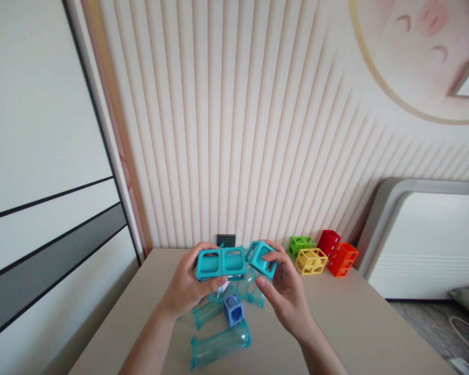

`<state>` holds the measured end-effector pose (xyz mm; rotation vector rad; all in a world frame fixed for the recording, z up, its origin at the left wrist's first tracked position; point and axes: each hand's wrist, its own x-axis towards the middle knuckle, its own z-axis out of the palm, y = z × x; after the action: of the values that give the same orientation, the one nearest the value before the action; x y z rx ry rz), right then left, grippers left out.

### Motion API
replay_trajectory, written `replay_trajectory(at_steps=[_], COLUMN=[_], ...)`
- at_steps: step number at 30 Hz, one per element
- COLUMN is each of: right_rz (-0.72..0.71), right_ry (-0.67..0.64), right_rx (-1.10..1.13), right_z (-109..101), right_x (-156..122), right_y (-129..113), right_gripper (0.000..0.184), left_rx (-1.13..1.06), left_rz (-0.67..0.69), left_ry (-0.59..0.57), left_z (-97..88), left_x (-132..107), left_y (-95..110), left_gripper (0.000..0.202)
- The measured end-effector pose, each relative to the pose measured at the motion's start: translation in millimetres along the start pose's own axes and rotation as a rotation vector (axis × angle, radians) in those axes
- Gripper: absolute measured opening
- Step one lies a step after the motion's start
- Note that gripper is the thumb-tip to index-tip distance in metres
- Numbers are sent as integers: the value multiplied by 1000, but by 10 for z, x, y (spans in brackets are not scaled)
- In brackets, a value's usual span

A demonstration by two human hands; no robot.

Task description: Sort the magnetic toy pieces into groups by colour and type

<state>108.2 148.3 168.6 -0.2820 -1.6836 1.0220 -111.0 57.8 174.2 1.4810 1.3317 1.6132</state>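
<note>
While the beige table (355,323) lies under our hands, clear teal tubes (219,345) rest on it; above them our left hand (187,286) clasps a joined pair of teal cubes (221,263), and our right hand (287,291) pinches a single teal cube (261,259), seemingly touching the pair's end.

A home, likely a child's room: toy cubes (324,253) on a bench (359,323), pink face mural (422,31).

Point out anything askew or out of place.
The single teal cube in the right hand is tilted beside the teal cube pair in the left hand. Clear tubes lie on their sides on the table. Nothing looks broken.
</note>
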Motion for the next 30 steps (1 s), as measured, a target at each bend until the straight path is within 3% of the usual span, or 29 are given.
replay_trajectory(at_steps=[2,5,9,12,18,26,30], right_rz=[-16,-1,172,240,163,162,66], right_ry=[-60,-25,-51,-83,-52,-211,-241], right_rx=[-35,-64,69,127,74,118,12], right_z=[11,24,52,65,15,-84,-106], right_x=[-16,-40,-75,-82,-76,-110,-108], right_y=[-16,-21,3,27,52,-15,-39], right_gripper=[17,26,59,63,70,63,74], left_rx=[-20,-24,-5,17,28,-27,8], left_rz=[-2,-1,28,45,48,34,54], left_ry=[-21,-23,11,37,-17,-111,-134], left_z=[42,68,48,25,-31,-67,-30], left_x=[-2,-1,-2,-4,-11,-30,-83], left_y=[24,54,72,73,36,20,70], left_gripper=[51,51,50,49,50,60,62])
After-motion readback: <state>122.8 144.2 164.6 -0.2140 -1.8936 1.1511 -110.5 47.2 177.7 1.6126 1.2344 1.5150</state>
